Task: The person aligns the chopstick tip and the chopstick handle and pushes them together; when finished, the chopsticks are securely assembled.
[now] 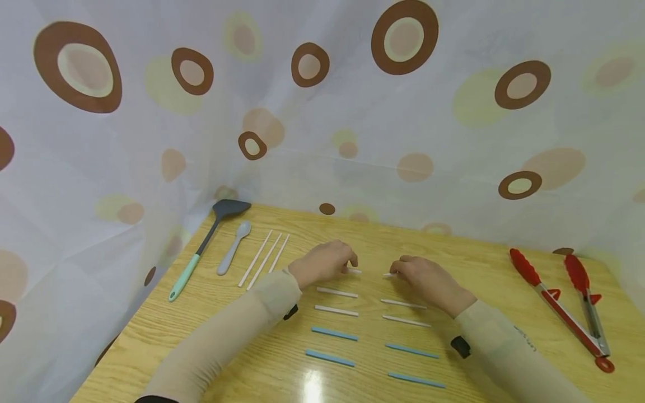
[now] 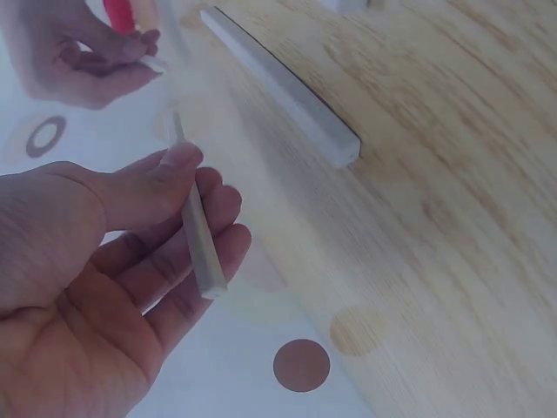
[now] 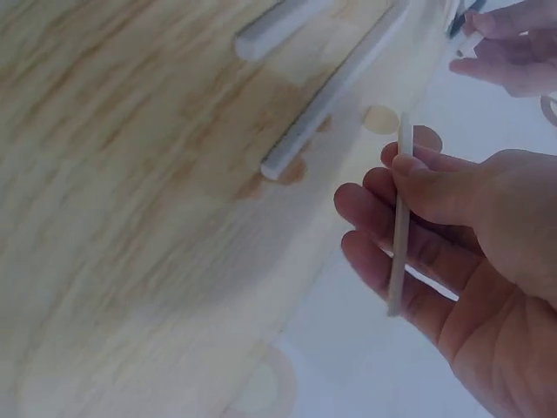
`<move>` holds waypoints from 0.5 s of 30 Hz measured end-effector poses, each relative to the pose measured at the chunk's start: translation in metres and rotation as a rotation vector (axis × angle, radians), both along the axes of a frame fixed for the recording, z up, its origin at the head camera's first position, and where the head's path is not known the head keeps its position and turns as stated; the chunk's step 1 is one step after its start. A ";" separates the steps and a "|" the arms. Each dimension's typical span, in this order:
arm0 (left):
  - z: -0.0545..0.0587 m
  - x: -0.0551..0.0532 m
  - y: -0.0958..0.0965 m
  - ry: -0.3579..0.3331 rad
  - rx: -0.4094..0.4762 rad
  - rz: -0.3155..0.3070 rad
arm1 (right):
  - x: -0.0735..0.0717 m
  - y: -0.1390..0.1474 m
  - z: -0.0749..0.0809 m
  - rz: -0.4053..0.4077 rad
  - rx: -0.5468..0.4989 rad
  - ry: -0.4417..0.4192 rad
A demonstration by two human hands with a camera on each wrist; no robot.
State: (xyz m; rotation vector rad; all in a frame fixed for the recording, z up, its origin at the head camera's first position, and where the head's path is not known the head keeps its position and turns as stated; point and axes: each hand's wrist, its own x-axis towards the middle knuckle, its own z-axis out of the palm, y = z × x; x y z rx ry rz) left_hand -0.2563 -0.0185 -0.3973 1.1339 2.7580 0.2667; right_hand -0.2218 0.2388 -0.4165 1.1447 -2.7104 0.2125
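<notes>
My left hand [image 1: 326, 261] pinches a short white stick [image 2: 202, 244] between thumb and fingers, above the far part of the table. To its right, my right hand [image 1: 428, 281] holds another thin white stick [image 3: 400, 239] the same way; the tips of the two sticks point toward each other across a gap. Below the left hand lie two white sticks [image 1: 337, 292] and two blue sticks [image 1: 335, 333], one under another. A matching column below the right hand has two white sticks [image 1: 403, 304] and two blue sticks [image 1: 411, 351].
Left on the wooden table [image 1: 201, 336] are a dark turner [image 1: 206, 238] with a mint handle, a grey spoon [image 1: 233, 249] and three longer white sticks [image 1: 255, 258]. Red-tipped tongs [image 1: 569, 316] lie spread at the right. A spotted curtain [image 1: 312, 140] stands behind the table.
</notes>
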 end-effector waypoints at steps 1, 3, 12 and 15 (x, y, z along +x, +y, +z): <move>0.000 0.001 0.000 0.008 -0.007 0.006 | 0.000 0.000 0.000 -0.006 0.003 0.005; 0.000 0.002 0.000 0.031 -0.013 0.019 | 0.000 0.000 -0.001 -0.015 0.001 0.021; 0.006 0.001 0.002 0.133 0.006 0.034 | -0.001 -0.003 0.004 0.017 -0.020 0.090; 0.009 0.000 0.003 0.165 0.031 0.039 | 0.000 -0.005 0.010 0.036 -0.039 0.087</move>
